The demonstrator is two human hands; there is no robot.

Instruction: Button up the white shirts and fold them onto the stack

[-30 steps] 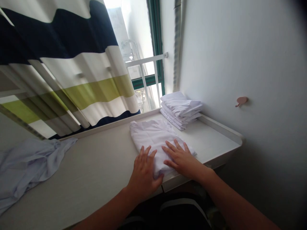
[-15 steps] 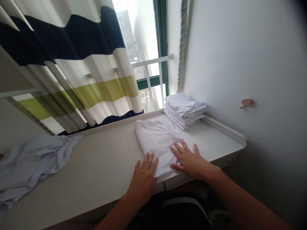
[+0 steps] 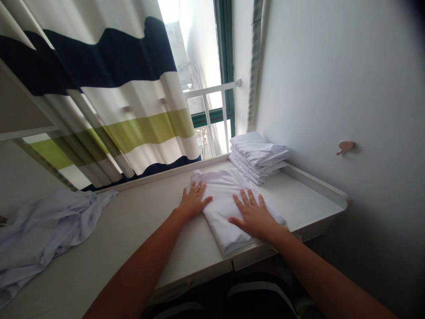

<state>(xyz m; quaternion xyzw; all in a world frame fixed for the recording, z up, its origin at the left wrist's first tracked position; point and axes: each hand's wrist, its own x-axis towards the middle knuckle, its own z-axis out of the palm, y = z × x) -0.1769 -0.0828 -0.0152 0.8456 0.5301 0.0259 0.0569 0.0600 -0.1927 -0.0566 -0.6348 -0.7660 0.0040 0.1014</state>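
A folded white garment [image 3: 222,195] lies flat on the pale desk [image 3: 142,221], reaching almost to its front edge. Against the garment's left side rests my left hand [image 3: 193,201], fingers spread and pointing toward the window. My right hand [image 3: 254,217] lies flat on the garment's right half, its fingers apart too. Neither hand grips the cloth. Just behind and to the right stands a stack of folded white garments [image 3: 257,153]. Another white garment [image 3: 49,226] lies crumpled at the desk's left end.
A raised rim [image 3: 315,186] runs along the desk's right and back edges. Behind the desk hang striped curtains [image 3: 133,106] beside a window with a white railing [image 3: 212,91]. A pink hook [image 3: 346,145] is fixed to the right wall. A dark chair [image 3: 259,301] stands below the front edge.
My left hand has moved from the garment's front left corner up along its left side. My right hand has stayed on the right half, shifting slightly. The view has tilted a little.
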